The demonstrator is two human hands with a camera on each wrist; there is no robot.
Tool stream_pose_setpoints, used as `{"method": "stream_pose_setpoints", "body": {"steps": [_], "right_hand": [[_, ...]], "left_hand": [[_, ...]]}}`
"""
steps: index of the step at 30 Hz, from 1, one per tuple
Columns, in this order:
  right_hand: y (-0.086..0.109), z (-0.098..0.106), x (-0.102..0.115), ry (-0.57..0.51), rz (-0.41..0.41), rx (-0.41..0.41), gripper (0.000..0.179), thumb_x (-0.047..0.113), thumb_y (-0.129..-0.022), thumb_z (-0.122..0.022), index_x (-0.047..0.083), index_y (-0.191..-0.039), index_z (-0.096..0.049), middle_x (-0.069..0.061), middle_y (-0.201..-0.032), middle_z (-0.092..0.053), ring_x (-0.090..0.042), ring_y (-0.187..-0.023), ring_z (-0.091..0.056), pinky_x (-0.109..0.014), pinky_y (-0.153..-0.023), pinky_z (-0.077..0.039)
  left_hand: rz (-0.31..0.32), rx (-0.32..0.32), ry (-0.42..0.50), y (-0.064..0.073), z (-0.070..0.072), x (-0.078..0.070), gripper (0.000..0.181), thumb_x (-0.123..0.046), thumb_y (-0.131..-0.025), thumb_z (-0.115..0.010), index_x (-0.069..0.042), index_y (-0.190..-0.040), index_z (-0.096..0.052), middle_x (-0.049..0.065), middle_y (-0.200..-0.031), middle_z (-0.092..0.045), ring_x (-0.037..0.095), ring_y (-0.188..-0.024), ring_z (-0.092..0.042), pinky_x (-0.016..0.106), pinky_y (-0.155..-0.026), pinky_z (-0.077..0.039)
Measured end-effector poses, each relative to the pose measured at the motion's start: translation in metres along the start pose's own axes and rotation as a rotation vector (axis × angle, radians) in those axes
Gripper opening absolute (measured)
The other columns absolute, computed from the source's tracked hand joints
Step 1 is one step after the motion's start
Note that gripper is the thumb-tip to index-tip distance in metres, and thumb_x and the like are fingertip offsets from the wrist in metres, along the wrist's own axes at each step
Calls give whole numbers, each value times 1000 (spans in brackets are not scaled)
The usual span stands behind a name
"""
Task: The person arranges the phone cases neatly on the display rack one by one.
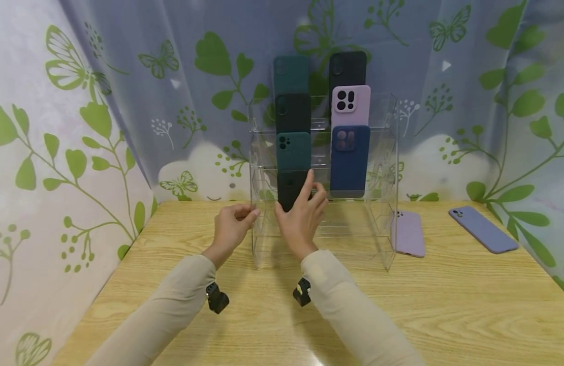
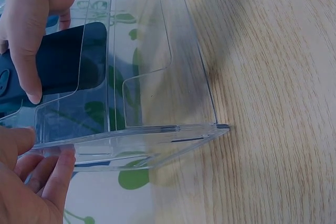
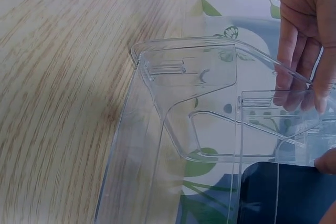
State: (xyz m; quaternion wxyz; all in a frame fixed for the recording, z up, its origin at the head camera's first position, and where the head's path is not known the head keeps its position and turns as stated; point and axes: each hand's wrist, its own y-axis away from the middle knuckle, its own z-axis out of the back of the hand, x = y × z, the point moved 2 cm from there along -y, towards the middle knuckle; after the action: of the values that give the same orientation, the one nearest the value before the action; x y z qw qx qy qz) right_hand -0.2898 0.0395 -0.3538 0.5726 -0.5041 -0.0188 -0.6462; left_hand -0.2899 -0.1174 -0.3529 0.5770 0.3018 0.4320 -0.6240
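Observation:
A clear acrylic tiered stand (image 1: pixel 388 249) holds phone cases in two columns. My left hand (image 1: pixel 231 226) pinches the edge of its left side panel, seen also in the left wrist view. My right hand (image 1: pixel 302 218) grips a black phone case (image 1: pixel 287 185) by its sides at the bottom of the left column; the case (image 2: pixel 92 56) sits behind a clear front lip. Above it are a teal case (image 1: pixel 293 152), another black case (image 1: pixel 294 112) and a dark green case (image 1: pixel 291 73). The lower edge of the gripped case (image 3: pixel 262 192) shows in the right wrist view.
In the right column stand a blue case (image 1: pixel 349 168), a light pink case (image 1: pixel 361 109) and a black case (image 1: pixel 348 71). A pink case (image 1: pixel 411 234) and a lavender case (image 1: pixel 483 229) lie on the wooden table (image 1: pixel 446 305) at right. A patterned curtain (image 1: pixel 190 101) hangs behind.

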Motion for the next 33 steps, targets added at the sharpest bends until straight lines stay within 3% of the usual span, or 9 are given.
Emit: {"method": "stream_pose_setpoints", "body": {"steps": [8, 14, 22, 33], "right_hand": [[3, 9, -2, -37, -19, 74, 104, 33, -80, -78, 9, -155, -10, -19, -144, -23, -37, -127, -29, -58, -95, -39], [5, 22, -2, -88, 12, 118, 100, 29, -80, -79, 6, -153, -15, -20, -144, -24, -39, -128, -30, -57, -96, -39], [6, 45, -8, -179, 26, 201, 90, 22, -83, -76, 6, -152, -19, -21, -145, -22, -39, -135, -21, -56, -106, -33], [4, 85, -30, -234, -15, 278, 83, 26, -85, -72, 9, -151, -23, -17, -148, -18, -35, -136, -17, -57, -105, -33]], "left_hand": [[-7, 2, 4, 0, -1, 1, 31, -21, -91, -68, 0, -114, -69, 17, -104, -71, 26, -91, -69, 33, -73, -59], [-2, 3, 9, 1, -1, 1, 31, -21, -92, -67, -1, -114, -69, 17, -104, -71, 27, -92, -70, 33, -74, -59], [-3, -3, 7, 1, -1, 1, 29, -20, -91, -68, 1, -113, -69, 17, -103, -71, 26, -91, -70, 31, -71, -59], [8, 0, -9, 0, 0, 0, 30, -21, -91, -68, -1, -113, -69, 16, -104, -71, 26, -91, -70, 30, -72, -59]]}}
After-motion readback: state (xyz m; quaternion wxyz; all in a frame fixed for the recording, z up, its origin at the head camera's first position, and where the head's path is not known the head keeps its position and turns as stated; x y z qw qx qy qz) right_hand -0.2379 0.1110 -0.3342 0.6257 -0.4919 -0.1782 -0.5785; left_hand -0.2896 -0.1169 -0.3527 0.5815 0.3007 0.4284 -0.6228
